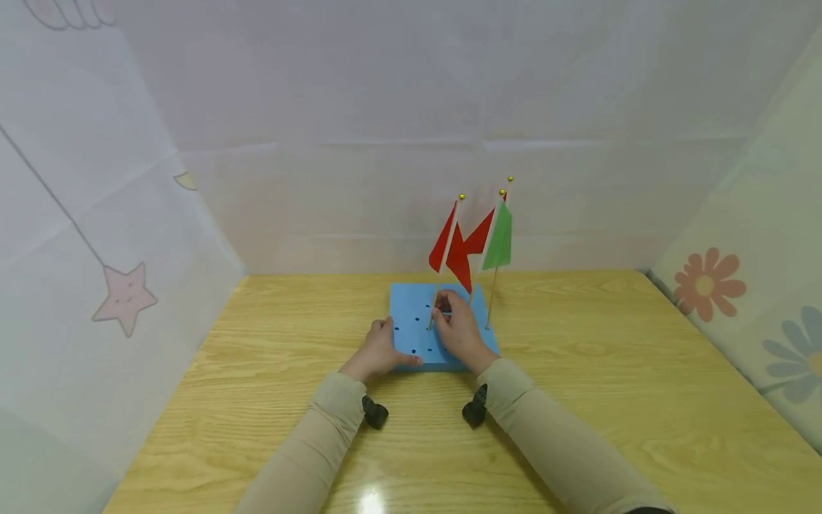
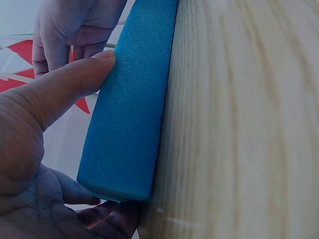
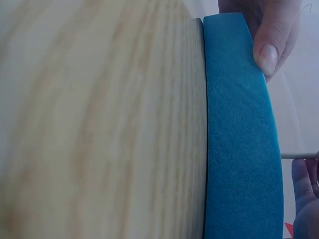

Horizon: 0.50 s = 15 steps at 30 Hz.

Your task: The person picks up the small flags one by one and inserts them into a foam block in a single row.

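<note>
On the table lies a flat blue foam block [image 1: 406, 303] with several small dark holes in its top. My left hand [image 1: 377, 350] holds its near left corner, the thumb along the front edge and the fingers at the left side. My right hand [image 1: 459, 330], above the block, pinches the thin wooden stick of a red flag [image 1: 459, 258]; that stick's lower end meets a hole. Behind and right of this hand stand a green flag [image 1: 499, 243] and another red flag [image 1: 480, 235], both slightly tilted. A gold ball tops each stick. In the left wrist view the thumb [image 2: 79, 77] touches the foam.
A light wood-grain table [image 1: 578, 400] carries the block near its far side. Pale cloth walls enclose it, with a printed star [image 1: 125, 296] at left and a red flower [image 1: 709, 284] at right. Dark wrist cameras sit at both cuffs.
</note>
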Each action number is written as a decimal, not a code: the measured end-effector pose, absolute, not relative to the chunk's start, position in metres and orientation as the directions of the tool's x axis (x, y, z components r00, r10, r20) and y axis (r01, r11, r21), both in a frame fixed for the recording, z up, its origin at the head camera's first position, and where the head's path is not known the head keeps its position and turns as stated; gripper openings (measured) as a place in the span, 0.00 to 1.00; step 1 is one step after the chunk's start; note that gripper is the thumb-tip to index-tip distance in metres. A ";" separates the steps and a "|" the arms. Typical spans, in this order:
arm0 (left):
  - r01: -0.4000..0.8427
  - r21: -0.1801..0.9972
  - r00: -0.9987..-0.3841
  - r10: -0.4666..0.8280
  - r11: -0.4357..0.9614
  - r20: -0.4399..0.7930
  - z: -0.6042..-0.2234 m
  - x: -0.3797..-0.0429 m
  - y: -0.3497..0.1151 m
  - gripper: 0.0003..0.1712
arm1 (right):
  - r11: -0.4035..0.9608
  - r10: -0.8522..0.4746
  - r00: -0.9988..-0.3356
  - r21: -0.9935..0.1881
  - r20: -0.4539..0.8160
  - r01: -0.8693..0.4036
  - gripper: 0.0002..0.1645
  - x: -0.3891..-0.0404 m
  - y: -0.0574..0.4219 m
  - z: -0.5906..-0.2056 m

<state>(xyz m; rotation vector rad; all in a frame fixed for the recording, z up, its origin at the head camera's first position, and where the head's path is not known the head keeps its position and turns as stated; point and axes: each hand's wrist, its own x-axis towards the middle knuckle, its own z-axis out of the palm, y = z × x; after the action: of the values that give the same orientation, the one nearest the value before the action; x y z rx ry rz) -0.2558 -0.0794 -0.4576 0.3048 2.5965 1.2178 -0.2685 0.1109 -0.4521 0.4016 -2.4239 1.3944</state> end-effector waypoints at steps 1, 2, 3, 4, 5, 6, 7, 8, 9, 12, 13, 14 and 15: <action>0.083 0.774 -0.944 0.297 0.628 -0.140 -0.458 -0.256 -0.079 0.69 | 0.488 -0.080 -0.912 -0.782 0.402 -0.388 0.07 -0.268 0.112 -0.453; 0.084 0.773 -0.943 0.300 0.629 -0.141 -0.459 -0.256 -0.078 0.69 | 0.487 -0.077 -0.914 -0.785 0.399 -0.384 0.07 -0.268 0.112 -0.453; 0.086 0.773 -0.943 0.302 0.628 -0.141 -0.460 -0.257 -0.077 0.69 | 0.485 -0.074 -0.915 -0.787 0.397 -0.381 0.07 -0.268 0.113 -0.454; 0.087 0.772 -0.942 0.304 0.629 -0.142 -0.461 -0.257 -0.077 0.69 | 0.483 -0.071 -0.916 -0.790 0.394 -0.378 0.07 -0.267 0.113 -0.454; 0.087 0.772 -0.942 0.305 0.629 -0.142 -0.462 -0.257 -0.077 0.69 | 0.481 -0.069 -0.918 -0.793 0.391 -0.374 0.08 -0.267 0.114 -0.455; 0.087 0.772 -0.941 0.306 0.629 -0.144 -0.462 -0.257 -0.076 0.69 | 0.479 -0.067 -0.919 -0.795 0.388 -0.371 0.09 -0.266 0.114 -0.455; 0.085 0.773 -0.941 0.305 0.629 -0.145 -0.463 -0.257 -0.077 0.69 | 0.476 -0.065 -0.922 -0.800 0.381 -0.365 0.10 -0.265 0.114 -0.456; 0.082 0.772 -0.942 0.303 0.630 -0.147 -0.464 -0.256 -0.077 0.69 | 0.470 -0.063 -0.926 -0.807 0.373 -0.358 0.11 -0.264 0.114 -0.456; 0.080 0.772 -0.942 0.300 0.631 -0.148 -0.465 -0.256 -0.078 0.69 | 0.466 -0.063 -0.929 -0.812 0.365 -0.350 0.13 -0.263 0.114 -0.456; 0.071 0.769 -0.945 0.290 0.636 -0.153 -0.468 -0.255 -0.081 0.69 | 0.462 -0.061 -0.936 -0.822 0.346 -0.334 0.17 -0.260 0.116 -0.458; 0.070 0.768 -0.946 0.286 0.637 -0.151 -0.469 -0.255 -0.082 0.69 | 0.458 -0.062 -0.938 -0.825 0.340 -0.330 0.17 -0.259 0.117 -0.458; 0.066 0.769 -0.947 0.282 0.636 -0.152 -0.470 -0.254 -0.083 0.69 | 0.455 -0.065 -0.939 -0.827 0.338 -0.330 0.18 -0.258 0.118 -0.458; 0.063 0.769 -0.948 0.279 0.637 -0.154 -0.471 -0.254 -0.084 0.69 | 0.453 -0.068 -0.939 -0.829 0.336 -0.329 0.18 -0.256 0.119 -0.458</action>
<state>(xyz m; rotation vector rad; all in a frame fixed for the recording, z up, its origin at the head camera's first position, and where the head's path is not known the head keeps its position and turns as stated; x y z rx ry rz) -0.2544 -0.0841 -0.4706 0.2768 2.6011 1.2072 -0.2562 0.1189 -0.4583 0.3432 -2.4508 1.4822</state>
